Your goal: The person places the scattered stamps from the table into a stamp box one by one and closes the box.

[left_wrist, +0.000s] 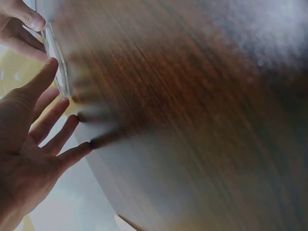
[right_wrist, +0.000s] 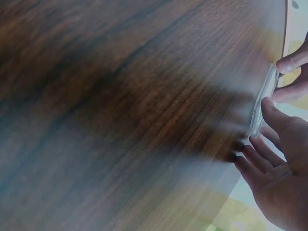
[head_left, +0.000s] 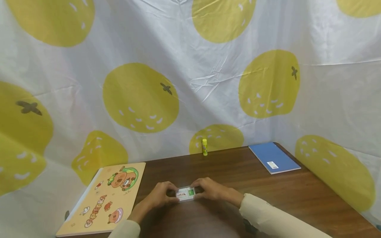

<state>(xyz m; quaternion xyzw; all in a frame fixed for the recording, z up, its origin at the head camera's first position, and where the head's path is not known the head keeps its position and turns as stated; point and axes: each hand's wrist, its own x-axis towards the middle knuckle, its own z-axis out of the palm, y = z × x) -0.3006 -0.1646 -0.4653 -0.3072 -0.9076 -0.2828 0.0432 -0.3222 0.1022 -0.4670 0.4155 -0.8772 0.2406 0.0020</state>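
Note:
Between the two hands is a small clear rectangular plastic case (head_left: 185, 194) with a white insert, some red print and a green square. My left hand (head_left: 160, 195) pinches its left end between thumb and fingers. At the opposite end, my right hand (head_left: 210, 189) pinches it the same way. In the left wrist view, the case (left_wrist: 63, 72) shows nearly edge-on, close to the tabletop, with the left hand's (left_wrist: 36, 144) lower fingers spread at the surface. The right wrist view shows the case (right_wrist: 263, 101) with the right hand's (right_wrist: 281, 168) thumb against it.
A yellow glue stick (head_left: 204, 147) stands upright at the back edge of the dark wooden table (head_left: 226, 168). At the back right lies a blue notebook (head_left: 274, 158). A large tan capybara-print pad (head_left: 104, 198) covers the left side. A fruit-print curtain (head_left: 190, 76) hangs behind.

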